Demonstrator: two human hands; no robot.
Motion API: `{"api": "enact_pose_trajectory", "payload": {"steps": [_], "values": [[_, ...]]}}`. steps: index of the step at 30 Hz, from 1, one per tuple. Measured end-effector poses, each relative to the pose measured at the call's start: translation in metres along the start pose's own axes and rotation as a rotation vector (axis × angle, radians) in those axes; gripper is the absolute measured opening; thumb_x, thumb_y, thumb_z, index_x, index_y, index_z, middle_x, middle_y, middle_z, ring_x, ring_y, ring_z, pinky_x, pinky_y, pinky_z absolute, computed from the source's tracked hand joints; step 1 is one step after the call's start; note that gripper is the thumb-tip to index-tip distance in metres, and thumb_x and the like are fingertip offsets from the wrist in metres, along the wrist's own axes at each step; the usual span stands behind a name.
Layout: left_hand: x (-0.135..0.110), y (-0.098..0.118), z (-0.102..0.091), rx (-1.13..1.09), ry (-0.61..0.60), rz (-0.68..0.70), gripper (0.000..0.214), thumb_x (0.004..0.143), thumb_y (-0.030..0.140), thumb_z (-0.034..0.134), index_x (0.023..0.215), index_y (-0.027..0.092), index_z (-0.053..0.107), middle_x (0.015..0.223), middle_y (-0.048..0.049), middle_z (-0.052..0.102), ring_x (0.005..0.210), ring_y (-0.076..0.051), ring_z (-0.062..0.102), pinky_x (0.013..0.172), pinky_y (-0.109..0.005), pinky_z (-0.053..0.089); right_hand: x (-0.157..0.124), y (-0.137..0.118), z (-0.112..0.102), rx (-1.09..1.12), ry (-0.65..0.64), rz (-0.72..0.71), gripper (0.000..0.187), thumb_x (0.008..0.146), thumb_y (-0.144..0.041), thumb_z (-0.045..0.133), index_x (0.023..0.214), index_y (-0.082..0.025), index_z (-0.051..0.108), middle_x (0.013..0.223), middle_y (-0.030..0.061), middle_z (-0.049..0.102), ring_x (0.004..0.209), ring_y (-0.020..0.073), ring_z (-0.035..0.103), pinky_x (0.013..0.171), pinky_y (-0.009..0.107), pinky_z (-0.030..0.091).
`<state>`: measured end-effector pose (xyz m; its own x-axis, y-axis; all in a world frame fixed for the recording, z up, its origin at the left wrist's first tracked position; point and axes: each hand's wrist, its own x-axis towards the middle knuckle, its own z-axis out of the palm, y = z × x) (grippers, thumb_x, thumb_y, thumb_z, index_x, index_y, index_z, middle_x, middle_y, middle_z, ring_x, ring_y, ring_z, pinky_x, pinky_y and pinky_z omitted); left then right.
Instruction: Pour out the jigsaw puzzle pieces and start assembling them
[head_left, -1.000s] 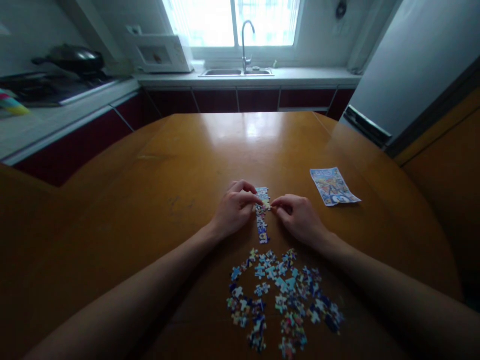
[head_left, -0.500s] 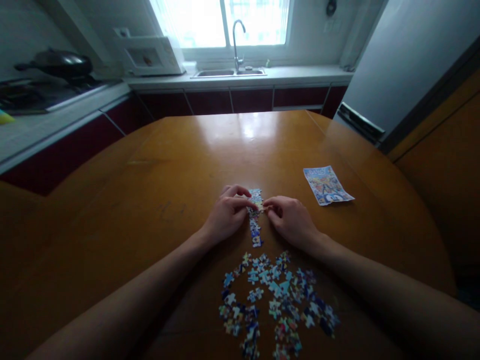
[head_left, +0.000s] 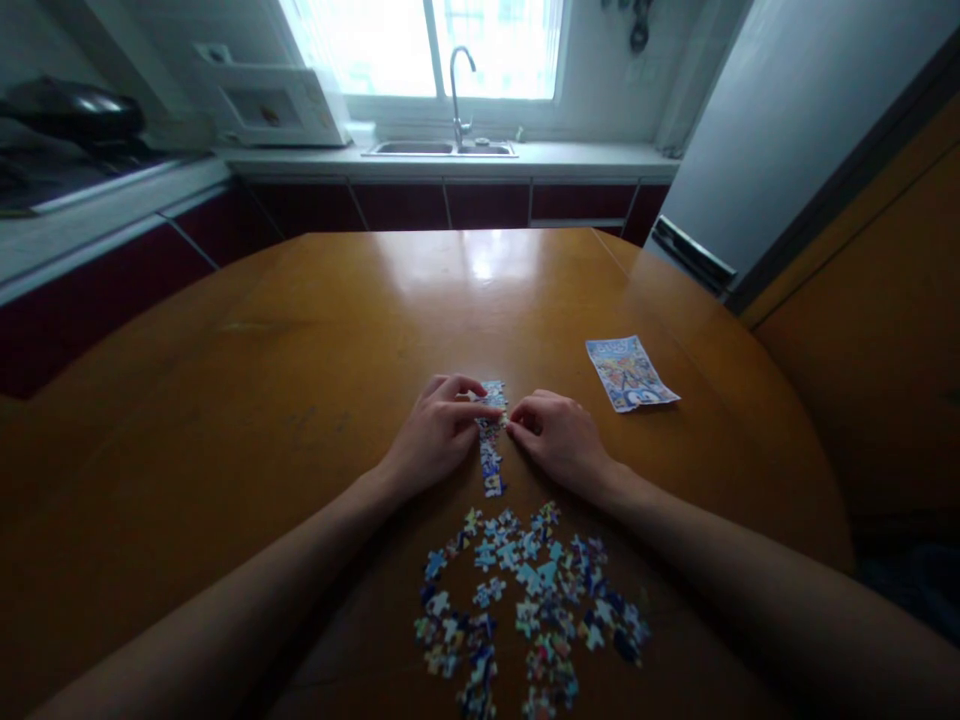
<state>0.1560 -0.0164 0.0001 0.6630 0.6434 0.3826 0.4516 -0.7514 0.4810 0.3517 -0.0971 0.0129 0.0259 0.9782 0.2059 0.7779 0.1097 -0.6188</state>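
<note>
A narrow strip of joined jigsaw puzzle pieces (head_left: 490, 462) lies on the wooden table, running away from me. My left hand (head_left: 435, 425) rests along its left side, fingers stretched over the upper part, index fingertip near the right edge. On the opposite side, my right hand (head_left: 559, 435) has thumb and index finger pinched at the strip's right edge, on what looks like a puzzle piece mostly covered by the fingertips. Closer to me is a loose spread of puzzle pieces (head_left: 536, 578), blue, white and multicoloured. Part of the strip is hidden under my left fingers.
A creased picture sheet (head_left: 631, 374) lies on the wooden table (head_left: 337, 330), right of my hands. Beyond the table are a counter with a sink (head_left: 480, 150), a faucet (head_left: 456, 100) and a microwave (head_left: 270, 108). A fridge (head_left: 795, 130) stands at the right.
The whole scene has shifted left as my head turned slightly right. My left index finger reaches a little further across the strip. My right hand stays pinched at its right edge.
</note>
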Motion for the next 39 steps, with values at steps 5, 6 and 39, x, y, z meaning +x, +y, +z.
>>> {"api": "enact_pose_trajectory", "payload": {"steps": [5,6,39], "values": [[0.001,-0.001,0.000,-0.005,0.002,0.005,0.032,0.088,0.011,0.061,0.100,0.035,0.079,0.111,-0.0039,0.066,0.108,-0.024,0.053,0.098,-0.047,0.048,0.001,0.001,0.002,-0.030,-0.003,0.001,0.009,0.088,-0.027,0.067,0.082,-0.024,0.072,0.085,0.0022,0.070,0.075,0.0161,0.062,0.064,0.029,0.038],[0.001,-0.001,0.000,-0.005,0.002,0.008,0.032,0.088,0.011,0.061,0.100,0.036,0.079,0.111,-0.0039,0.066,0.108,-0.024,0.053,0.098,-0.047,0.048,0.001,0.001,0.002,-0.033,-0.002,0.001,0.009,0.089,-0.027,0.067,0.082,-0.024,0.072,0.085,0.0023,0.071,0.075,0.0161,0.062,0.064,0.029,0.037],[0.000,0.002,-0.003,-0.067,0.047,0.013,0.039,0.082,0.000,0.057,0.087,0.031,0.081,0.109,-0.0034,0.066,0.106,-0.023,0.053,0.095,-0.046,0.049,0.008,0.011,0.004,0.190,0.146,0.050,0.016,0.084,-0.013,0.058,0.083,-0.020,0.072,0.087,0.0041,0.068,0.076,0.0170,0.061,0.075,0.033,0.046]]}}
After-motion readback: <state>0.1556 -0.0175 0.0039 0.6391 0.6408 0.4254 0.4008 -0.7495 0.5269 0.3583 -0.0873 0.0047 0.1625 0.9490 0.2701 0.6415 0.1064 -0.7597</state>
